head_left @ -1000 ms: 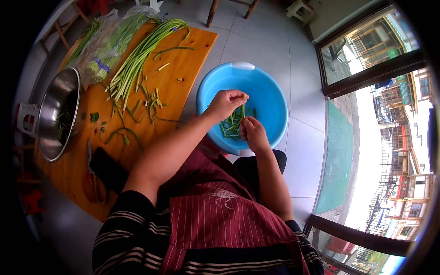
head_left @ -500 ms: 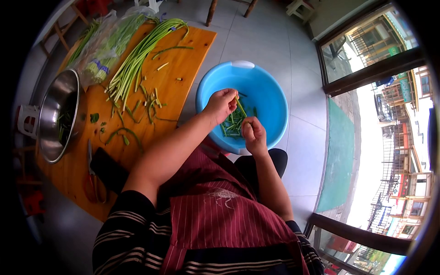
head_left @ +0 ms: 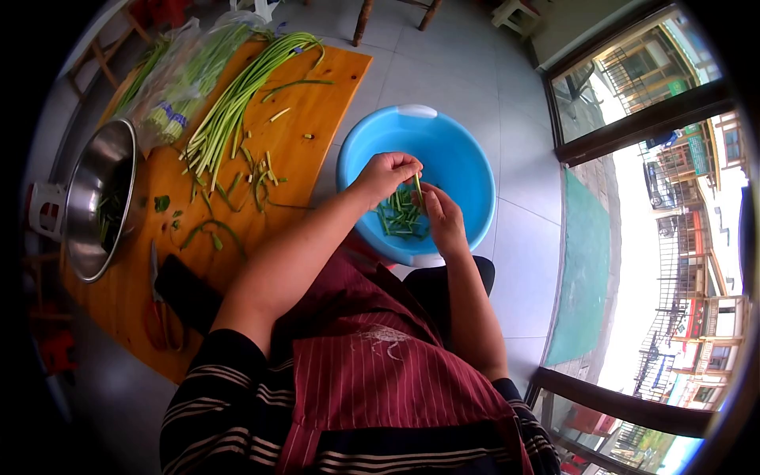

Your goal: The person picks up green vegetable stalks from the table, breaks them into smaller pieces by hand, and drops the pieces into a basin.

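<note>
Over the blue basin (head_left: 467, 150), my left hand (head_left: 385, 179) pinches the upper end of a short green stem (head_left: 418, 184). My right hand (head_left: 442, 218) is closed at the stem's lower part, close to the left fingertips. Several cut green pieces (head_left: 399, 215) lie on the basin's bottom, partly hidden behind my hands. A bundle of long green stems (head_left: 237, 107) rests on the wooden table (head_left: 321, 119) to the left, with loose trimmings (head_left: 264, 176) near its cut ends.
A steel bowl (head_left: 85, 207) with greens stands at the table's left edge. Red-handled scissors (head_left: 156, 309) and a black object (head_left: 187, 291) lie near my left arm. Bagged stems (head_left: 186, 83) sit at the back left. Glass doors (head_left: 641, 134) are on the right.
My right hand has moved up toward my left fingertips and turned, covering more of the stem. The held stem now stands more upright.
</note>
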A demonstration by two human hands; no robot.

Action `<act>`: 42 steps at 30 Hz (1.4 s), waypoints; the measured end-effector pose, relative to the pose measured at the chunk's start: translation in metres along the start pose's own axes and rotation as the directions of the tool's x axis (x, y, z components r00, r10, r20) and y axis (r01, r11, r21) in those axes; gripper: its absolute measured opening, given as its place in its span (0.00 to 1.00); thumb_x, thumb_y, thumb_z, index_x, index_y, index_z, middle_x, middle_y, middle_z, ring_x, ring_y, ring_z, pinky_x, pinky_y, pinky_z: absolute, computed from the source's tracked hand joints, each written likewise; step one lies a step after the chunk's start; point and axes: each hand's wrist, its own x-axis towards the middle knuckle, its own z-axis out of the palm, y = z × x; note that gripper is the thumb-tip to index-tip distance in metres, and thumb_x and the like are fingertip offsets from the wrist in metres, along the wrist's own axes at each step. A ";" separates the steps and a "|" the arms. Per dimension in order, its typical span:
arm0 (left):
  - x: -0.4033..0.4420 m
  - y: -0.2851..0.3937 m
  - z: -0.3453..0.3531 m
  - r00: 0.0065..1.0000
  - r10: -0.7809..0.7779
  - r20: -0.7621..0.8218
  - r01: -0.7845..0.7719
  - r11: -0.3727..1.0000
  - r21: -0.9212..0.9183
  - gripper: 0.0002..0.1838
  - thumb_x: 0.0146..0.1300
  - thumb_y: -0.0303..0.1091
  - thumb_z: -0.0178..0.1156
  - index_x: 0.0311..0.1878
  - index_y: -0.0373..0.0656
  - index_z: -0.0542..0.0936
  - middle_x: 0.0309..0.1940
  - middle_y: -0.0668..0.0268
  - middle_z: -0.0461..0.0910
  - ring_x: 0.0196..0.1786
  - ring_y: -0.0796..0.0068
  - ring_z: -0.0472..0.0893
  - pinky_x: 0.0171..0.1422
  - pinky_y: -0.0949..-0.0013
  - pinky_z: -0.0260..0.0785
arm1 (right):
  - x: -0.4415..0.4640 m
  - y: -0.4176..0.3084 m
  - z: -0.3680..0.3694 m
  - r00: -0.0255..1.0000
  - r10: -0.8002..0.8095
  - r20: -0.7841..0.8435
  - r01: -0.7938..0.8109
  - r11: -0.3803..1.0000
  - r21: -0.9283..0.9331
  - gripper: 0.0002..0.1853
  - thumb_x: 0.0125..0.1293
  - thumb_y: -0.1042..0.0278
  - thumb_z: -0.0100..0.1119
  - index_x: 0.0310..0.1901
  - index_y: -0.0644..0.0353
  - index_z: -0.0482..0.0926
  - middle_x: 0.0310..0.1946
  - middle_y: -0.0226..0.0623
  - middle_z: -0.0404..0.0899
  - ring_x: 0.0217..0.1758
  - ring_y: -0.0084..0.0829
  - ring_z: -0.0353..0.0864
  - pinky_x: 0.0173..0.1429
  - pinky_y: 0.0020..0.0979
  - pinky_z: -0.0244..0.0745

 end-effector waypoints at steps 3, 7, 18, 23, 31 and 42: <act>-0.002 -0.002 0.006 0.997 0.035 0.074 -0.036 0.999 0.007 0.08 0.59 0.32 0.54 0.35 0.37 0.76 0.28 0.68 0.77 0.30 0.83 0.72 0.39 0.78 0.67 | -0.001 -0.014 0.005 0.976 0.177 0.130 -0.196 0.969 0.149 0.15 0.65 0.63 0.44 0.44 0.65 0.74 0.26 0.34 0.75 0.28 0.20 0.73 0.35 0.24 0.68; -0.005 0.001 0.008 0.997 0.015 0.079 -0.018 0.999 0.044 0.07 0.60 0.32 0.52 0.33 0.37 0.75 0.30 0.66 0.77 0.30 0.82 0.72 0.38 0.78 0.68 | 0.003 -0.002 0.006 0.970 0.200 0.140 -0.196 0.980 -0.043 0.12 0.65 0.66 0.41 0.33 0.65 0.72 0.21 0.29 0.71 0.23 0.19 0.68 0.29 0.22 0.65; -0.019 0.001 0.026 0.653 0.717 0.244 -0.653 0.370 0.661 0.02 0.53 0.28 0.57 0.31 0.46 0.76 0.26 0.70 0.78 0.30 0.69 0.76 0.43 0.68 0.64 | 0.003 -0.014 0.012 0.926 0.333 0.180 -0.377 0.782 0.495 0.09 0.65 0.69 0.37 0.34 0.60 0.69 0.19 0.24 0.63 0.19 0.16 0.59 0.24 0.20 0.58; -0.021 0.004 0.028 0.643 0.732 0.225 -0.669 0.394 0.630 0.04 0.51 0.27 0.57 0.31 0.46 0.76 0.25 0.71 0.77 0.30 0.68 0.76 0.43 0.66 0.64 | -0.005 -0.020 0.015 0.925 0.342 0.167 -0.361 0.650 0.669 0.09 0.64 0.68 0.41 0.40 0.62 0.70 0.21 0.24 0.64 0.22 0.14 0.62 0.26 0.18 0.62; -0.009 0.003 0.012 0.985 0.136 -0.102 -0.149 0.981 -0.126 0.05 0.60 0.32 0.53 0.32 0.42 0.75 0.28 0.67 0.76 0.30 0.81 0.71 0.42 0.78 0.64 | -0.015 -0.004 0.016 1.000 0.006 0.029 -0.009 0.994 0.106 0.07 0.62 0.70 0.40 0.34 0.61 0.70 0.21 0.30 0.68 0.23 0.21 0.66 0.27 0.23 0.62; -0.009 -0.007 0.017 1.000 -0.020 0.004 0.019 0.980 0.198 0.08 0.59 0.32 0.55 0.36 0.37 0.78 0.28 0.70 0.76 0.31 0.84 0.72 0.37 0.79 0.66 | -0.006 -0.013 -0.002 0.996 -0.011 0.084 0.027 0.981 -0.191 0.28 0.52 0.76 0.50 0.58 0.64 0.60 0.43 0.48 0.74 0.43 0.40 0.75 0.47 0.32 0.70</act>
